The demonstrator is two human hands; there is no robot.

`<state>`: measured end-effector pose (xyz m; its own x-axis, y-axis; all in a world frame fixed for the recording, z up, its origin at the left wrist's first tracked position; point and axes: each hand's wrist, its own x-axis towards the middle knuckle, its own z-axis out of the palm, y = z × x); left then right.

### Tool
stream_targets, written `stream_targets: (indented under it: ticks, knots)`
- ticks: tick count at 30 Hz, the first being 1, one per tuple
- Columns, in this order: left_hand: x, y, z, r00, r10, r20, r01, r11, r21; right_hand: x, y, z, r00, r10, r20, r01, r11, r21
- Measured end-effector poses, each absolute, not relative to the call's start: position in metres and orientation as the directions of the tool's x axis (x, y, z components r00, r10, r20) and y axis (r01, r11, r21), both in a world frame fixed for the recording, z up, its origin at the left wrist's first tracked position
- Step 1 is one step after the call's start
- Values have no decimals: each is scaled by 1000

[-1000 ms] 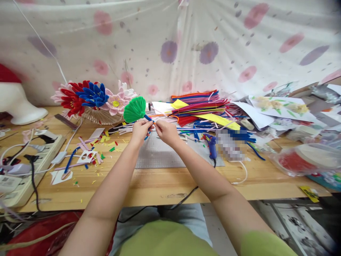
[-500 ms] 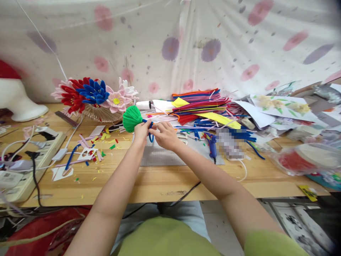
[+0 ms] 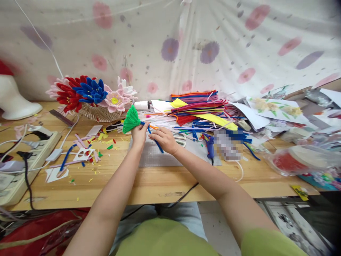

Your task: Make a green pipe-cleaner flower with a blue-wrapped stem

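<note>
My left hand [image 3: 140, 134] is closed around the base of a green fluffy pipe-cleaner flower [image 3: 131, 120], which fans out to the left. Blue pipe cleaner is wound at its neck, and a loose blue pipe-cleaner end [image 3: 159, 146] slants down under my right hand [image 3: 164, 139]. The thumb and fingers of my right hand are pinched on that blue pipe cleaner just right of the flower. An orange stem shows between the hands. Below them lies a grey cutting mat [image 3: 170, 158], with scissors [image 3: 180, 138] partly behind my right hand.
A blue glue gun [image 3: 210, 145] lies on the mat's right side. Bundled pipe cleaners [image 3: 198, 106] are piled behind. Finished flowers [image 3: 92, 91] stand at back left, above scattered scraps [image 3: 103, 137]. A power strip [image 3: 39, 156] with cables sits at far left.
The green flower has turned and now looks narrower and fan-shaped. The blue loop below my fingers has become a straight end pointing down right. The view has shifted slightly.
</note>
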<state>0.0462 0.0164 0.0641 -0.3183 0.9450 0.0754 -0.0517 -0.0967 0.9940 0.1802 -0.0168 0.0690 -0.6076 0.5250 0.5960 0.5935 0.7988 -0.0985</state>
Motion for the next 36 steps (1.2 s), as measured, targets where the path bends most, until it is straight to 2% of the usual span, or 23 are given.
stream_targets:
  ticks: [3,6,10,13,17,21,23,26,30,33,34,36]
  knots:
    - [41,15,56,-302,942,145,-5,-154,988,181,-19,80,-450,624,639,591,745,-311]
    - [39,10,56,-295,947,130,-4,-137,991,183,-14,91,-202,753,627,543,619,-568]
    - [40,2,66,-265,961,80,-101,-110,989,188,4,98,18,900,436,358,401,-843]
    - [41,-3,74,-218,974,61,-184,-102,978,193,20,96,92,961,259,164,242,-956]
    - [44,-13,83,-65,998,17,-321,-37,946,194,30,85,-31,998,-53,-106,-56,-993]
    - [50,-20,93,71,997,32,-490,7,872,181,24,75,-285,900,-330,-184,-389,-903]
    - [52,-20,99,59,998,39,-519,-2,855,174,17,74,-381,826,-415,-192,-510,-838]
    - [52,-15,104,-55,998,36,-524,-59,849,171,8,79,-474,729,-494,-181,-629,-756]
    - [54,-12,102,-131,991,32,-548,-99,830,176,2,83,-470,700,-538,-75,-639,-766]
    - [59,-13,99,-125,991,48,-572,-111,813,175,-1,80,-368,764,-530,150,-514,-845]
    - [60,-13,98,-150,987,56,-577,-134,805,174,-3,78,-294,829,-476,229,-422,-877]
    - [62,-11,97,-226,972,63,-587,-188,788,170,-7,75,-115,967,-227,340,-176,-924]
